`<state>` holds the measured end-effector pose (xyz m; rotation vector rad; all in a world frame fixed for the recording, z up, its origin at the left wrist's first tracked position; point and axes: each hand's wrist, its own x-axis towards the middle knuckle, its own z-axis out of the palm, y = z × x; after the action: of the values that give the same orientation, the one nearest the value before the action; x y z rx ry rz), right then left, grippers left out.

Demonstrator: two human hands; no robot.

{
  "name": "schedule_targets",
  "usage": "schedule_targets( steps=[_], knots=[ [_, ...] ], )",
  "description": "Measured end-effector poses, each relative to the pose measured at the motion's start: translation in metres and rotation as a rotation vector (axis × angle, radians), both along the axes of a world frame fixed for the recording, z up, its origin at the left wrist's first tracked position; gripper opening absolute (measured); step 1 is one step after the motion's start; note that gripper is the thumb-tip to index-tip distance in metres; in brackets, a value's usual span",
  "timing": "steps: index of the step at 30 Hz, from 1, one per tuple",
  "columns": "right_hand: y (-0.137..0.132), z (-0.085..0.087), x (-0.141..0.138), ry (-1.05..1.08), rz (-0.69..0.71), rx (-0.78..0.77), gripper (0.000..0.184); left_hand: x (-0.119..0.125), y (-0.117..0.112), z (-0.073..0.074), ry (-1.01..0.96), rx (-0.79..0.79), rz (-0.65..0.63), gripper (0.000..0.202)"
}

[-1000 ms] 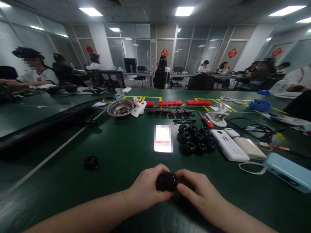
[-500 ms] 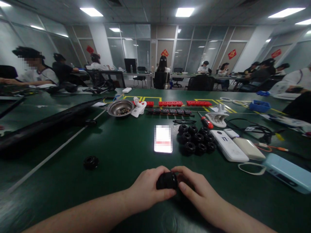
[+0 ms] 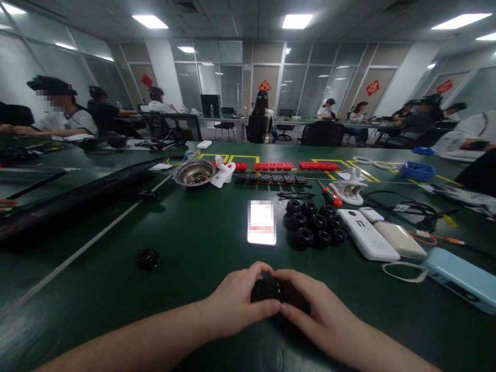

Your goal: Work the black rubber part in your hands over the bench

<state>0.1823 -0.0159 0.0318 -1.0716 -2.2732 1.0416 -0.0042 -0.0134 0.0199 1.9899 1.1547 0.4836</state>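
Note:
Near the table's front edge, my left hand (image 3: 234, 300) is closed around a black round part (image 3: 266, 290), thumb on the near side and fingers over the far side. My right hand (image 3: 318, 306) curls round the right end of the same part, its thumb tip close to my left thumb. The fingers hide much of the part. A similar black ring-shaped part (image 3: 147, 258) lies alone to the left. Several more black ring-shaped parts (image 3: 318, 221) stand in a cluster to the right, beyond my right hand.
A lit phone (image 3: 262, 232) lies straight ahead. Behind it are a black strip (image 3: 271, 179), red trays (image 3: 273, 166) and a metal bowl (image 3: 182, 173). At right lie a screwdriver (image 3: 331, 197), a white power bank (image 3: 368, 235) and a light-blue case (image 3: 461, 276). Several people sit farther off.
My right hand has closed in on the black round part, covering its right end, and the thumbs have come together. The whole view has shifted slightly.

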Motion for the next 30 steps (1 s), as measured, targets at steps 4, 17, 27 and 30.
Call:
schedule_targets(
  steps=[4, 17, 27, 30],
  knots=[
    [-0.0017, 0.0006, 0.0022, 0.021, 0.011, 0.012, 0.029, 0.0011, -0.0002, -0.0019, 0.005, 0.016, -0.017, 0.033],
    [0.0026, -0.0032, -0.0036, -0.142, -0.081, -0.031, 0.01, 0.0023, 0.0004, -0.0053, 0.029, -0.012, 0.061, 0.044],
    [0.0033, -0.0037, 0.0014, 0.036, -0.04, 0.066, 0.035, -0.0022, -0.0038, -0.0008, -0.109, 0.013, -0.018, 0.045],
    [0.0049, -0.0016, 0.0022, 0.055, -0.02, 0.152, 0.032, 0.0001, -0.004, -0.0033, -0.067, 0.073, -0.07, 0.048]
  ],
)
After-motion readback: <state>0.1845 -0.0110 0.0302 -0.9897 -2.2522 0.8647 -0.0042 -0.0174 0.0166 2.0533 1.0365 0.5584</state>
